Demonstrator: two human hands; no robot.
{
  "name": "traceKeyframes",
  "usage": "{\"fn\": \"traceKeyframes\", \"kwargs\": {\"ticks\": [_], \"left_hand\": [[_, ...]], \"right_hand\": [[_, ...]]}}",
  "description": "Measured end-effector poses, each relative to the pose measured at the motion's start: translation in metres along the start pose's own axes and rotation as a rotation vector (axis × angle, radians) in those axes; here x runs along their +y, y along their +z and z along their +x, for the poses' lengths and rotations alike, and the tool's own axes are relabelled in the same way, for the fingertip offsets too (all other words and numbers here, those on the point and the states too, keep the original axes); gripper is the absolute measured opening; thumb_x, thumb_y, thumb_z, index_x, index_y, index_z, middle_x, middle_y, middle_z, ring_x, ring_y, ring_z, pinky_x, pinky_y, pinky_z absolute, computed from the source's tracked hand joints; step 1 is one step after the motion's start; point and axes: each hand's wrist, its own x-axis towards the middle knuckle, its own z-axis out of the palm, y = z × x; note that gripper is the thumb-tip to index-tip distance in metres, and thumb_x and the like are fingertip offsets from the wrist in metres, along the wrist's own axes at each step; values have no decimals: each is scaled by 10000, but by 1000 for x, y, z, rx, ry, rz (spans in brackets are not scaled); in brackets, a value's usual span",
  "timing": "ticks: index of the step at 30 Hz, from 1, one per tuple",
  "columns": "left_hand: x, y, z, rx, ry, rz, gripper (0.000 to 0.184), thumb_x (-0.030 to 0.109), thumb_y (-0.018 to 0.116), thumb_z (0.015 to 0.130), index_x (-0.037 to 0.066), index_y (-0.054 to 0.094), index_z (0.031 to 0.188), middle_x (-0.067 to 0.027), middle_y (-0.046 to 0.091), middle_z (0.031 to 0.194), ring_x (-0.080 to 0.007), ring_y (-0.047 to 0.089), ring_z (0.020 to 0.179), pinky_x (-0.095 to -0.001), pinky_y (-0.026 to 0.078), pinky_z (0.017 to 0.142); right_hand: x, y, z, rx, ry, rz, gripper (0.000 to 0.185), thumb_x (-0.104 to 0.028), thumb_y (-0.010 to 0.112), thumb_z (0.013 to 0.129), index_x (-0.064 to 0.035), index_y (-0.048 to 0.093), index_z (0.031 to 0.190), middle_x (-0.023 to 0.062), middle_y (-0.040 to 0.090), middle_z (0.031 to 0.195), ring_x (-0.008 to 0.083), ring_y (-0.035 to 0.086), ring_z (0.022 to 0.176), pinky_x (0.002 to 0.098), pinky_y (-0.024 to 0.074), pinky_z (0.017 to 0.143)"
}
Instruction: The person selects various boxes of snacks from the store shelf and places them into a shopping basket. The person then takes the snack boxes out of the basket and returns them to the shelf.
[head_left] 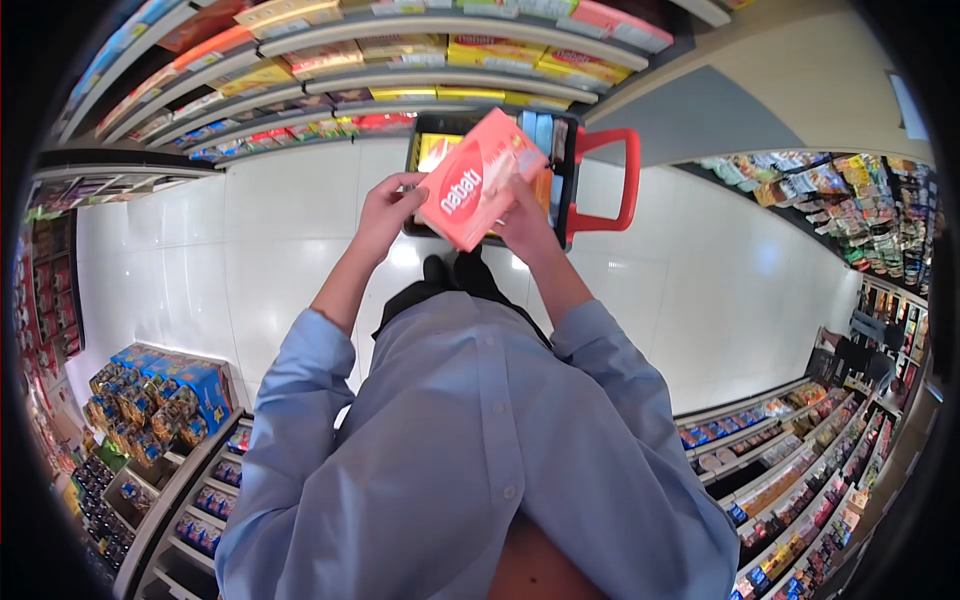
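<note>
A pink Nabati wafer box [481, 182] is held tilted between my two hands, above a shopping basket. My left hand [392, 208] grips its left edge, thumb and fingers closed on it. On the other side, my right hand [527, 218] clasps the lower right edge, with its fingers partly hidden. Underneath stands the dark shopping basket [567, 200] on the floor, its red handle [628, 185] sticking out to the right. Yellow packs [433, 148] and blue packs [537, 128] show inside it; the box covers the middle of the contents.
Store shelves [430, 75] with boxed snacks run along the front. Hanging snack packs [830, 205] line the right. A blue display carton [205, 385] with packs stands at left, and more shelves [790, 460] lie behind on the right. The floor [290, 230] is white tile.
</note>
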Motion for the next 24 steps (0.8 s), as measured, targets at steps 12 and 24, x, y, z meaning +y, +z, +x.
{"fn": "traceKeyframes", "kwargs": {"ticks": [12, 24], "left_hand": [[98, 3, -78, -108, 64, -469, 555, 262, 605, 986, 96, 372, 1461, -42, 628, 1154, -120, 630, 1035, -313, 528, 893], [205, 33, -136, -338, 556, 100, 765, 228, 840, 736, 51, 453, 1372, -106, 572, 1310, -218, 552, 1217, -350, 454, 1011]], "right_hand": [[-63, 97, -106, -172, -345, 50, 394, -273, 523, 1009, -67, 475, 1341, 103, 582, 1306, 239, 567, 1220, 431, 469, 1038], [-71, 96, -143, -158, -400, -88, 558, -493, 334, 1056, -105, 355, 1456, 77, 464, 1439, 237, 485, 1308, 406, 417, 1086]]}}
